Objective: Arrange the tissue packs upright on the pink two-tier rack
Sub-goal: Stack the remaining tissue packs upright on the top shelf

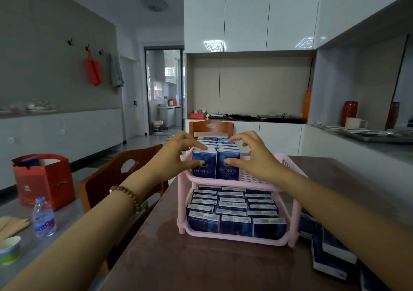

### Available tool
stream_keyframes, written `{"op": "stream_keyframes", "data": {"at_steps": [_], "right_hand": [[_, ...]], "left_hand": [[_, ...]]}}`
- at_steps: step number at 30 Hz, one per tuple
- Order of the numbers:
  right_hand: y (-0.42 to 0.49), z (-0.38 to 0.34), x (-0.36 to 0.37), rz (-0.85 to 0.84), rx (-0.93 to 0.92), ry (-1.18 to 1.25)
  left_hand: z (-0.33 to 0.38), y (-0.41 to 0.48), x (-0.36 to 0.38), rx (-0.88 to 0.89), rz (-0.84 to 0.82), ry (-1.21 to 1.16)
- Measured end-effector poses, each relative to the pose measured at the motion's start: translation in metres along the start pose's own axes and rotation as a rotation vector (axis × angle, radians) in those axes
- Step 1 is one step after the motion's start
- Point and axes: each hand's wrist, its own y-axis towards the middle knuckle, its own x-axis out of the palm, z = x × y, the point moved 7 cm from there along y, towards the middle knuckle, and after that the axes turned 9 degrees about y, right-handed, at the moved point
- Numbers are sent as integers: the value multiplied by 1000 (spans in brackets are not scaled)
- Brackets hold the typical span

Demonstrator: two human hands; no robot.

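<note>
A pink two-tier rack (257, 182) stands on the brown table. Its lower tier is packed with upright dark blue tissue packs (234, 210) in three rows. On the upper tier two rows of blue packs (215, 156) stand upright at the left side. My left hand (176, 156) holds the left row, thumb on the front pack's face and fingers over the top. My right hand (252, 154) holds the right row the same way. The right part of the upper tier is bare.
Loose tissue packs (330, 257) lie on the table to the right of the rack. A wooden chair (120, 179) stands at the left, another behind the rack. A side table at the left holds a red gift bag (44, 179), a water bottle (43, 217) and a paper cup (9, 249).
</note>
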Motion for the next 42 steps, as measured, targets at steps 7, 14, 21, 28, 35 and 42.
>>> {"op": "stream_keyframes", "data": {"at_steps": [7, 14, 21, 28, 35, 42], "right_hand": [[-5, 25, 13, -54, 521, 540], [13, 22, 25, -6, 599, 779], [21, 34, 44, -39, 647, 748], [33, 41, 27, 65, 630, 779], [48, 62, 46, -16, 674, 820], [48, 63, 47, -48, 648, 792]], "left_hand": [[8, -5, 16, -194, -185, -296], [6, 5, 28, -355, -282, -428], [1, 12, 38, -337, -438, -435], [-26, 33, 44, -432, -303, -620], [-27, 37, 55, -484, -332, -652], [-31, 38, 57, -456, -348, -619]]}}
